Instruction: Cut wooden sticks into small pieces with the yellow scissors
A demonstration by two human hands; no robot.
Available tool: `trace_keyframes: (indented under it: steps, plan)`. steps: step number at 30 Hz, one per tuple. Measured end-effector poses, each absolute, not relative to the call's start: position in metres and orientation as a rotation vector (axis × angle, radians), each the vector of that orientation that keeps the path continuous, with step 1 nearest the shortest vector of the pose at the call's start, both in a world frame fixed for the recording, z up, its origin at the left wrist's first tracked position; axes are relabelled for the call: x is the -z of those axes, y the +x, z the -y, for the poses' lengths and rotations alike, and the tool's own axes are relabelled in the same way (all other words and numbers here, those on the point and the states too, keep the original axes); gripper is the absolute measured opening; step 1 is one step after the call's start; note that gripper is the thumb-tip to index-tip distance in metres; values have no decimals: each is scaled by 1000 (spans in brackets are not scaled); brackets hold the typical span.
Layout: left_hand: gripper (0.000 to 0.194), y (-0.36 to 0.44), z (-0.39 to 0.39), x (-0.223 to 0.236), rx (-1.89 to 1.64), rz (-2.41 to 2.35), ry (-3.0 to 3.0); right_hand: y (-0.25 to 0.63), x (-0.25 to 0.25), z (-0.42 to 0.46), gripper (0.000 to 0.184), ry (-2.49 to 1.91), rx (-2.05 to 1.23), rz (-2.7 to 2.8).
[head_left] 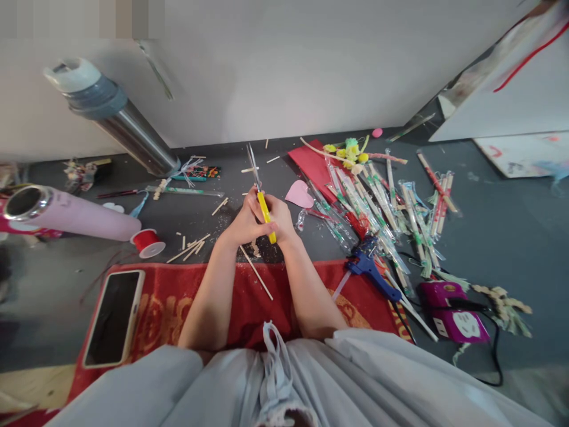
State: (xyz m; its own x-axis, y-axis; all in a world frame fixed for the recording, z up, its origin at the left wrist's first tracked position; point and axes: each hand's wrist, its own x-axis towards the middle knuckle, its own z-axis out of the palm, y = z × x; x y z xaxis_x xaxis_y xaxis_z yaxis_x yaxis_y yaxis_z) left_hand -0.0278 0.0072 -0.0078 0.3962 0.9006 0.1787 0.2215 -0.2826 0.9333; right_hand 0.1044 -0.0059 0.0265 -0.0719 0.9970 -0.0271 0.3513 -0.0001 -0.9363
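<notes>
Gripping yellow-handled tool (264, 209) in left hand (243, 223) and right hand (281, 216), pointing tip (250, 153) toward eleven o'clock; best work slowly.

1 yellow-handled tool (265, 213), probably scissors, aloft, metal blades (255, 169) forward

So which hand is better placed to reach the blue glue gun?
Probably the right hand: the glue gun lies nearer to it than to the left hand. Both hands are together at the yellow-handled tool, though.

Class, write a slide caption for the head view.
Left hand and right hand together hold a yellow-handled tool, between a red spool and a blue glue gun.
</notes>
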Motion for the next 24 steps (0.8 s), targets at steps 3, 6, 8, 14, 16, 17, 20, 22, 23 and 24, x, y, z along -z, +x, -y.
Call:
trace_keyframes:
  steps: [3, 6, 8, 14, 16, 17, 20, 22, 23, 24]
  plan:
    - [123, -26, -6, 4, -915, -996, 1711, 104, -26, 6, 49, -1437, -1089, 1524]
    - [121, -25, -5, 0, -922, -985, 1720, 104, -26, 6, 50, -1438, -1077, 1532]
    - [119, -25, -5, -2, -923, -982, 1731, 103, -26, 6, 49, -1442, -1060, 1545]
    - [112, -27, -6, -5, -911, -972, 1768, 102, -25, 7, 46, -1425, -1035, 1552]
    - [111, -27, -6, -6, -908, -968, 1777, 102, -25, 7, 45, -1422, -1036, 1554]
    - [111, -28, -6, -6, -908, -968, 1781, 102, -25, 7, 45, -1424, -1035, 1556]
    - [113, -29, -5, -6, -900, -976, 1791, 101, -25, 6, 45, -1453, -1019, 1574]
    - [115, -30, -5, -6, -889, -970, 1803, 102, -25, 5, 44, -1482, -1004, 1582]
    - [116, -31, -5, -7, -887, -960, 1816, 102, -25, 4, 44, -1491, -997, 1583]
    - [116, -33, -5, -7, -894, -948, 1826, 103, -24, 4, 44, -1490, -991, 1585]
